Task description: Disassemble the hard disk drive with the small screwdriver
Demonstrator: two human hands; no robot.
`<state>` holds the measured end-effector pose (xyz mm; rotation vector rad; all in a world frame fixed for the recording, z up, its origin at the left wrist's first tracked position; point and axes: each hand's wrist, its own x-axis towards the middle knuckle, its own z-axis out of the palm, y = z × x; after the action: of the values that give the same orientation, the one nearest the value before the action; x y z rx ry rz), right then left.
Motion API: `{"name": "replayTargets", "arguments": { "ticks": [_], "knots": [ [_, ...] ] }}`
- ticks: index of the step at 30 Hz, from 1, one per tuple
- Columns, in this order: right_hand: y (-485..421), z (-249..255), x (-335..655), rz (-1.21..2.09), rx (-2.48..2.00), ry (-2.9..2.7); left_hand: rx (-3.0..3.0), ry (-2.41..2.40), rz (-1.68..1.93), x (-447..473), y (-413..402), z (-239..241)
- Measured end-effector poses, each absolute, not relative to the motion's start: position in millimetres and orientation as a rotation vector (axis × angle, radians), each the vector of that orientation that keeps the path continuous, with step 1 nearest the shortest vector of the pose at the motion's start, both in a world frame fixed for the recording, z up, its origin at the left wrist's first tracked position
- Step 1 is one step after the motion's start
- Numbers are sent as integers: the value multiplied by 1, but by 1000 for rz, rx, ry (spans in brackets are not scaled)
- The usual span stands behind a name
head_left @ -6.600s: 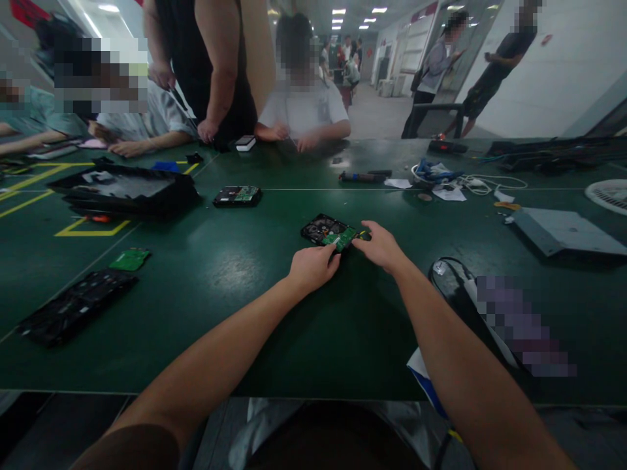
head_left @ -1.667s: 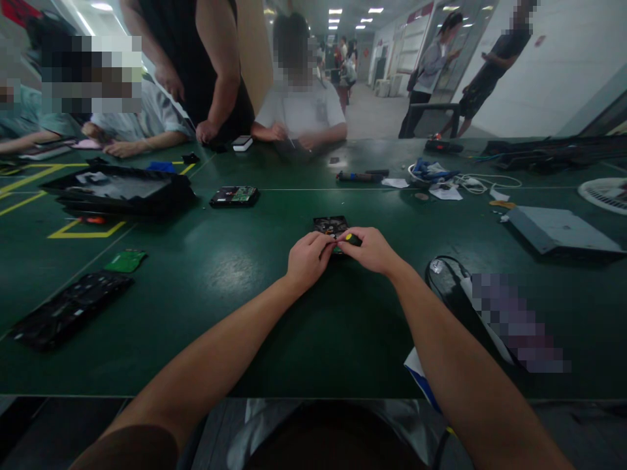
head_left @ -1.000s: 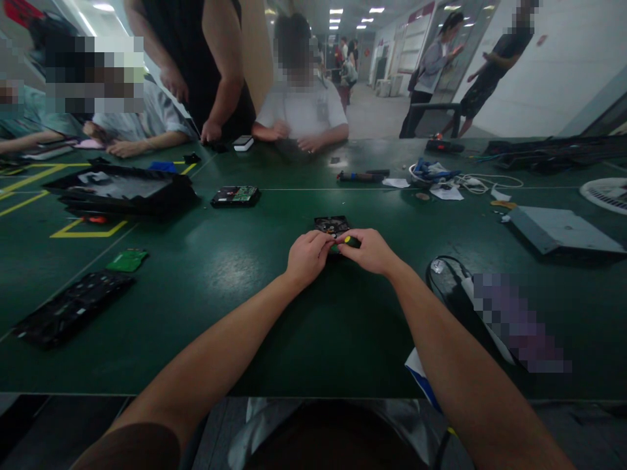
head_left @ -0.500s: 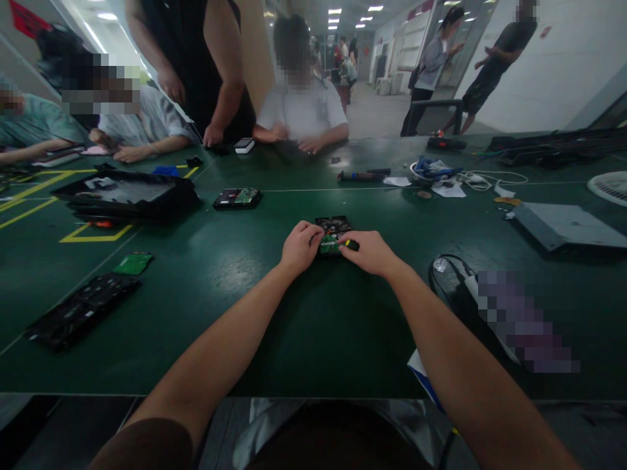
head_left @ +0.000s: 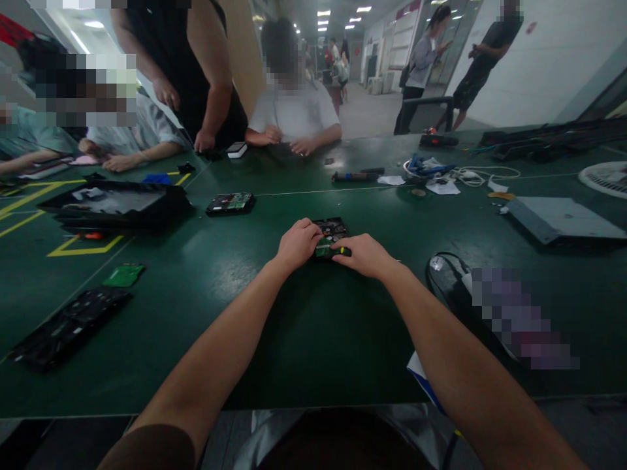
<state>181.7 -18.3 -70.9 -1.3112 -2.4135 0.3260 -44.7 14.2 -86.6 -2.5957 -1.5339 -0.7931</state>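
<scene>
A black hard drive (head_left: 332, 230) with a green circuit board lies on the green table (head_left: 274, 326) in front of me. My left hand (head_left: 296, 243) is closed at the drive's left edge, fingers curled onto it. My right hand (head_left: 363, 255) grips a small screwdriver (head_left: 341, 250) with a black and yellow handle, its tip over the circuit board. The board is mostly hidden between my hands.
A second hard drive (head_left: 230, 203) lies farther left, a black tray (head_left: 117, 205) beyond it. A loose green board (head_left: 123, 275) and a black panel (head_left: 63, 326) lie at left. A black bag (head_left: 470, 300) sits at right. People sit and stand across the table.
Both hands stay at the drive; my left hand has shifted a little left along its edge, exposing more of the green board. The view tilted slightly down.
</scene>
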Motion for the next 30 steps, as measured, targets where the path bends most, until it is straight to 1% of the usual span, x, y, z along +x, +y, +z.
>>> {"name": "replayTargets", "arguments": {
  "ticks": [7,12,19,24,30],
  "knots": [
    [-17,-75,184,293,-1277,-2434,-2603,-1497,-660,-42,10,-79],
    [-17,-76,184,298,-1279,-2429,-2564,-1516,-629,-40,9,-76],
    [-19,-73,184,324,-1299,-2417,-2671,-1446,-506,-46,12,-67],
    [-20,-71,184,319,-1297,-2433,-2749,-1456,-626,-53,15,-65],
    [-21,-69,185,336,-1272,-2398,-2685,-1533,-787,-57,19,-64]
  ]
}}
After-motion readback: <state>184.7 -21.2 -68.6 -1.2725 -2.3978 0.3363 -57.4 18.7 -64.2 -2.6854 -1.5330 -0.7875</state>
